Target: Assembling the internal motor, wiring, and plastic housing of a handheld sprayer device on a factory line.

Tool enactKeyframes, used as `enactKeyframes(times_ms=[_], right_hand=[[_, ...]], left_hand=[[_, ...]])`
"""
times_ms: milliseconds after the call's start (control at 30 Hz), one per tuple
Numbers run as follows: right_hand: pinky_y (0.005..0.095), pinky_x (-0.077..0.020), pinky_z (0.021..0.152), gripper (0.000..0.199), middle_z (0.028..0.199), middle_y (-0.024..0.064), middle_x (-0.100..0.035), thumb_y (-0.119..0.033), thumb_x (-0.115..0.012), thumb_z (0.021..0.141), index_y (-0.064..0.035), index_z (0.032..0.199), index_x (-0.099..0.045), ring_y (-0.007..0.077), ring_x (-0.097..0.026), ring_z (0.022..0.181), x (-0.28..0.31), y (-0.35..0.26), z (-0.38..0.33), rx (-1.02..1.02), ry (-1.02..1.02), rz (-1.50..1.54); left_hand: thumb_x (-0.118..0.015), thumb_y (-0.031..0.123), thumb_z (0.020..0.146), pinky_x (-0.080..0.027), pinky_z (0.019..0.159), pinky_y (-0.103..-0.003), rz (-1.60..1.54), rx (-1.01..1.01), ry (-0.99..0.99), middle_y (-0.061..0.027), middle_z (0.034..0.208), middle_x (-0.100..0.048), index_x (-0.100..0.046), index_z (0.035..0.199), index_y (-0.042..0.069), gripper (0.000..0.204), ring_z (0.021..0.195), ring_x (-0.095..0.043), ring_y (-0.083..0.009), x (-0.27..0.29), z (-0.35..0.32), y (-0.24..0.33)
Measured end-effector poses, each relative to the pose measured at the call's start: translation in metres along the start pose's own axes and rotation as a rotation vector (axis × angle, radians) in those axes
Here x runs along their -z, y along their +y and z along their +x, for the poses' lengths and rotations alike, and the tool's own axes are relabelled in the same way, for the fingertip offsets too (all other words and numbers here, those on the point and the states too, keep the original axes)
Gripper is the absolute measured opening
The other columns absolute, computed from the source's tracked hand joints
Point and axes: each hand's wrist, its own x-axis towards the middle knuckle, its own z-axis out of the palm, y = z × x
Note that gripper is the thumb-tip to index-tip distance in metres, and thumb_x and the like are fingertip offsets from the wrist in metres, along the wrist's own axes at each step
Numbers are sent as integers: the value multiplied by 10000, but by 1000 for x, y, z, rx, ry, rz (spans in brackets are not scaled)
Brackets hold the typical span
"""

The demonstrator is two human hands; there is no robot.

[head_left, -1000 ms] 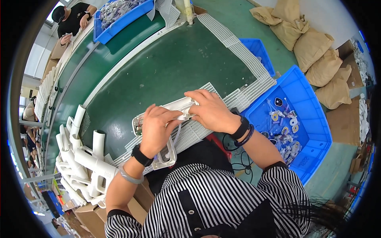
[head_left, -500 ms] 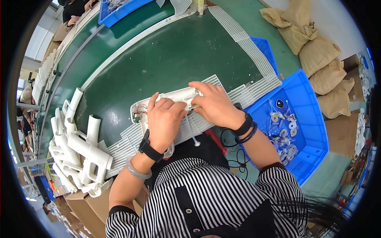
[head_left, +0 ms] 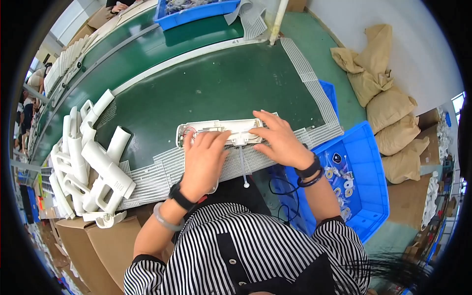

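A long white plastic housing [head_left: 216, 129] lies open side up on the green table's near edge, with thin wires showing at its left end. My left hand [head_left: 204, 160] rests flat on its left part, fingers spread over the shell. My right hand [head_left: 279, 140] presses on its right end, fingertips on the shell's rim. A thin white tube [head_left: 244, 169] hangs from the housing between my hands. Both wrists wear bands.
A heap of white gun-shaped shells [head_left: 88, 162] lies at my left on white mesh matting [head_left: 157, 172]. A blue bin [head_left: 361, 182] of small round parts sits at my right. Tan sacks [head_left: 388, 108] lie beyond it. Another blue bin [head_left: 196, 10] stands across the conveyor.
The housing has been turned and laid level along the table edge. My hands have moved apart along it, the left now flat over its left part, the right at its right end.
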Motion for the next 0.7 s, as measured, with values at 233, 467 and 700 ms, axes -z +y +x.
enactKeyframes(times_ms=[233,467,700], right_hand=[[427,-449,982,282,1168,161,-653,-177,-671,887,-34,1130,-683,341,-562,1132,41,11,65,79,-159,12],[368,-525,760,280,924,121,-724,-241,-675,922,2,1057,-710,233,-660,815,-23,36,161,80,-724,184],[283,-447,562,277,721,-32,-636,-289,-698,931,-15,961,-733,76,-521,630,-33,40,167,-67,-904,412]], left_hand=[[-683,78,845,-265,1123,-506,33,179,147,-52,1135,-646,-664,1150,103,307,1128,-563,-266,42,-66,-24],[-686,55,832,-311,1080,-475,-8,301,237,-54,1092,-661,-674,1114,93,285,1068,-578,-263,44,-116,-44],[-671,-8,811,-485,822,-404,-233,328,399,-123,1031,-677,-682,1088,46,283,939,-618,-333,46,-158,-66]])
